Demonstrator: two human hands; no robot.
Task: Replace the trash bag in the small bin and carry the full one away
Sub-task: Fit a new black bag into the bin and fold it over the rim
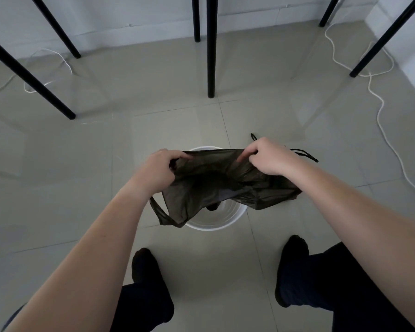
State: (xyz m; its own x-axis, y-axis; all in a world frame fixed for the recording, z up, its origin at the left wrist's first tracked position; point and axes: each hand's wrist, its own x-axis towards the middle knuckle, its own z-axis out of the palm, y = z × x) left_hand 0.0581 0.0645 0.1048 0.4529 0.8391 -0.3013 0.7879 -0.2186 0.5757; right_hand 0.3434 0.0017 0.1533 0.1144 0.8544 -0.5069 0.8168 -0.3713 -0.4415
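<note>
Pinching sheer, crinkled black trash bag (213, 180) between left hand (158, 168) and right hand (268, 156), stretched over white bin (216, 227), frame centre.

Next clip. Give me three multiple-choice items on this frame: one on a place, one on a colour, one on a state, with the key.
1. The thin dark translucent plastic bag is: A) held above the small round white bin; B) lying flat by the wall; C) hanging from a table leg.
2. The thin cable lying on the tiled floor is: A) red; B) white; C) black.
3. The bag is: A) stretched over the bin's rim; B) knotted shut; C) held spread by the left hand and right hand.
Key: 1 A, the bin shows directly beneath the bag; 2 B, it loops white across the tiles; 3 C, both hands grip its upper edge and the rim is bare.
</note>
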